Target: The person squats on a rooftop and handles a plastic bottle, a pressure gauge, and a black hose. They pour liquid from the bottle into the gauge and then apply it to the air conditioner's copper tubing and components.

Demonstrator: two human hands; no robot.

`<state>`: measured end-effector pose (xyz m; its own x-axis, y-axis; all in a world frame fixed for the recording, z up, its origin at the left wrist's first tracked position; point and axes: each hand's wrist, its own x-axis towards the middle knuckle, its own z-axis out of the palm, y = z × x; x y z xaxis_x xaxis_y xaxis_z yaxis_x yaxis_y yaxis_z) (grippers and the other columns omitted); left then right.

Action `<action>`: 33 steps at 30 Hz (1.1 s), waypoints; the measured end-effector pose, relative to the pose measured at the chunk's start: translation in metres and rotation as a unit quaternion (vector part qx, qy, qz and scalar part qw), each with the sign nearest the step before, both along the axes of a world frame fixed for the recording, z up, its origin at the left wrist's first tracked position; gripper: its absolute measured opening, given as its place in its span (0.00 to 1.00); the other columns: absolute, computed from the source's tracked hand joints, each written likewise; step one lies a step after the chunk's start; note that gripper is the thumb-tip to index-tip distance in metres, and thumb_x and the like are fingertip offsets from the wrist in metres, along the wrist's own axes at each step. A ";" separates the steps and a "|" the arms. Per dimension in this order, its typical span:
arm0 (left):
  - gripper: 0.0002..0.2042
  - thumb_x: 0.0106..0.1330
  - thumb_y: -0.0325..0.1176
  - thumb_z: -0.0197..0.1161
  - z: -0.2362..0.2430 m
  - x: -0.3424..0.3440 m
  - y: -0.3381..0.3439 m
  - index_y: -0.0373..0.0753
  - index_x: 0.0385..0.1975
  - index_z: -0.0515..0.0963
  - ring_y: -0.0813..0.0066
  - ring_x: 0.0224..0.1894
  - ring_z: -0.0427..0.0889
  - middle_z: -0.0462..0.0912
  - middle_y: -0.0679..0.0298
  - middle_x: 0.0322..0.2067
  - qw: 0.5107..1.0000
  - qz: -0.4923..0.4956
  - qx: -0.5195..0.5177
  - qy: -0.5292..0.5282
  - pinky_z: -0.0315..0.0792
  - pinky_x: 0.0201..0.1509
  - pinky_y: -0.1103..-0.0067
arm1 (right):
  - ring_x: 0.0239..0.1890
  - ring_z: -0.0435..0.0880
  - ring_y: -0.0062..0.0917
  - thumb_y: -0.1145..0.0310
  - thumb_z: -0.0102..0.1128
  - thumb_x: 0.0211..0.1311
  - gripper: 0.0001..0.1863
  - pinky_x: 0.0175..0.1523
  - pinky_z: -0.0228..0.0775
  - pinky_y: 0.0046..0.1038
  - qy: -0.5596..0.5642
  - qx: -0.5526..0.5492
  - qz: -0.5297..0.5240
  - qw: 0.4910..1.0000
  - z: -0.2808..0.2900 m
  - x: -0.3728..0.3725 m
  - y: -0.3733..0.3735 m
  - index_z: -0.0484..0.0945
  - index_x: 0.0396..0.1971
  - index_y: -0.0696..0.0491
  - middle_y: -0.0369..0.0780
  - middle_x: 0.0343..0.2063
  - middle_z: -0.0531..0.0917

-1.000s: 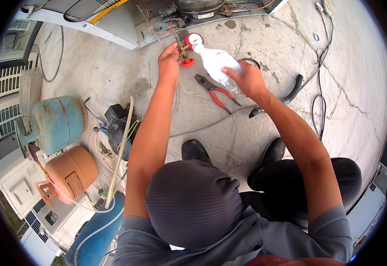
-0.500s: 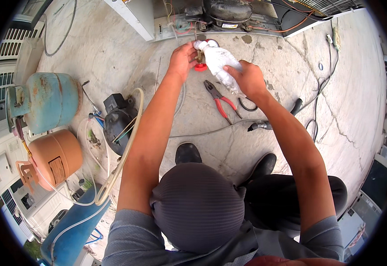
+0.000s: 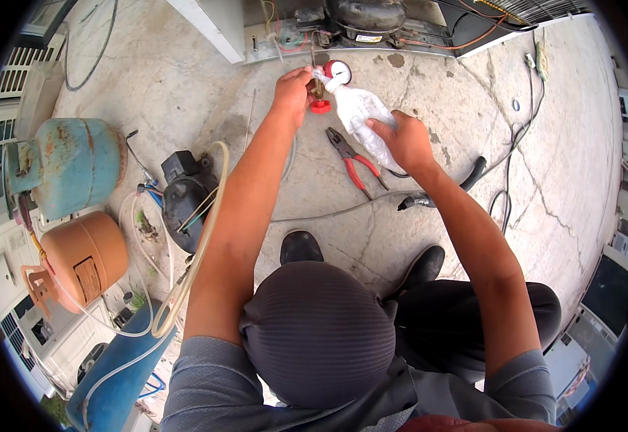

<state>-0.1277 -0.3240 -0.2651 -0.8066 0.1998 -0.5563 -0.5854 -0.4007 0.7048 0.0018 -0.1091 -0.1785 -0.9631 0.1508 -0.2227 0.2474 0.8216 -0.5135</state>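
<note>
My right hand [image 3: 406, 138] is closed on the lower part of a white, crinkled bag [image 3: 364, 114], thumb on top. The bag narrows to a twisted neck beside a round, red-rimmed pressure gauge [image 3: 338, 72]. Below the gauge sits a brass valve [image 3: 317, 89] with a red knob [image 3: 320, 106]. The fingers of my left hand [image 3: 292, 93] close around the valve and the bag's neck; their far side is hidden. Combination pliers [image 3: 354, 160] with red handles lie on the floor, jaws open slightly or shut, too small to tell.
A black compressor [image 3: 368, 20] sits in an appliance base ahead. To the left are a teal gas cylinder [image 3: 83, 165], an orange cylinder [image 3: 87, 252], a loose black compressor [image 3: 184, 205] and clear hoses [image 3: 200, 270]. A black cable [image 3: 516, 162] crosses cracked concrete [image 3: 566, 129] on the right.
My right hand has shifted slightly down and right with the bag. The gauge's face, mostly covered before, now shows. My left hand stays at the valve.
</note>
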 end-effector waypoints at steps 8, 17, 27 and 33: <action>0.14 0.77 0.34 0.55 0.000 0.010 0.000 0.29 0.51 0.77 0.69 0.45 0.85 0.85 0.58 0.43 1.000 0.010 0.015 0.014 0.79 0.52 0.71 | 0.31 0.81 0.54 0.42 0.68 0.59 0.32 0.38 0.74 0.44 0.015 -0.052 -0.029 0.998 -0.007 0.020 0.001 0.79 0.29 0.63 0.57 0.23 0.81; 0.13 0.76 0.32 0.57 0.005 0.024 0.003 0.32 0.53 0.79 0.75 0.44 0.85 0.86 0.61 0.44 0.983 -0.050 -0.120 0.132 0.79 0.50 0.77 | 0.32 0.83 0.53 0.43 0.68 0.60 0.31 0.38 0.75 0.43 0.010 -0.070 -0.044 0.997 -0.008 0.028 -0.004 0.80 0.31 0.62 0.57 0.24 0.82; 0.10 0.73 0.29 0.59 0.007 0.023 -0.002 0.34 0.47 0.82 0.79 0.36 0.82 0.85 0.66 0.37 0.986 -0.057 -0.091 0.125 0.80 0.40 0.79 | 0.32 0.83 0.54 0.41 0.67 0.60 0.32 0.39 0.75 0.44 0.024 -0.057 -0.045 0.997 -0.012 0.026 -0.002 0.80 0.31 0.62 0.57 0.25 0.82; 0.15 0.75 0.28 0.51 0.002 0.022 -0.004 0.33 0.56 0.77 0.69 0.47 0.82 0.83 0.58 0.48 0.995 -0.063 0.029 0.065 0.77 0.54 0.72 | 0.32 0.83 0.54 0.40 0.67 0.59 0.33 0.38 0.75 0.44 0.025 -0.059 -0.044 0.997 -0.013 0.023 -0.003 0.80 0.30 0.63 0.58 0.24 0.82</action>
<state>-0.1061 -0.3283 -0.2631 -0.8381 0.3318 -0.4330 -0.5381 -0.3726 0.7560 0.0245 -0.1116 -0.1912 -0.9573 0.2118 -0.1968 0.2888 0.7311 -0.6181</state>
